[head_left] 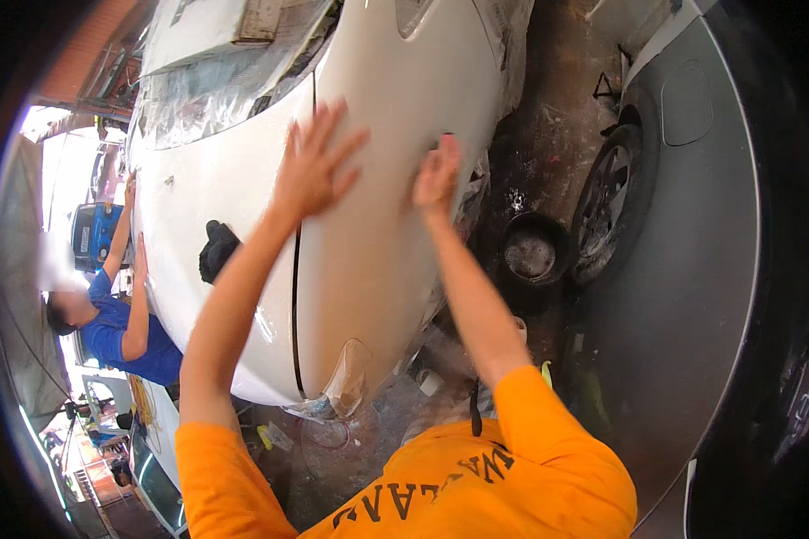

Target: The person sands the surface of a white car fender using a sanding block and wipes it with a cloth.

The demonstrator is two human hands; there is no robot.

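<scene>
My left hand [317, 166] is open, its fingers spread over the white car's body beside the dark seam [297, 287] between hood and fender. Nothing is in it. On the outer curve of the white fender [368, 242] is my right hand [437, 178], its fingers foreshortened and a little blurred. A small dark spot shows at its fingertips; whether the hand holds anything is unclear. A crumpled black cloth-like thing [217, 251] lies on the white hood [184, 211], left of my left forearm. Clear plastic sheeting [229, 85] covers the windshield.
Across the car, a person in a blue shirt [135, 337] has both hands on the hood's far edge. A grey car [665, 341] with a wheel [607, 207] stands at my right. Between the cars, a black round tub [535, 251] sits on the stained floor [548, 117].
</scene>
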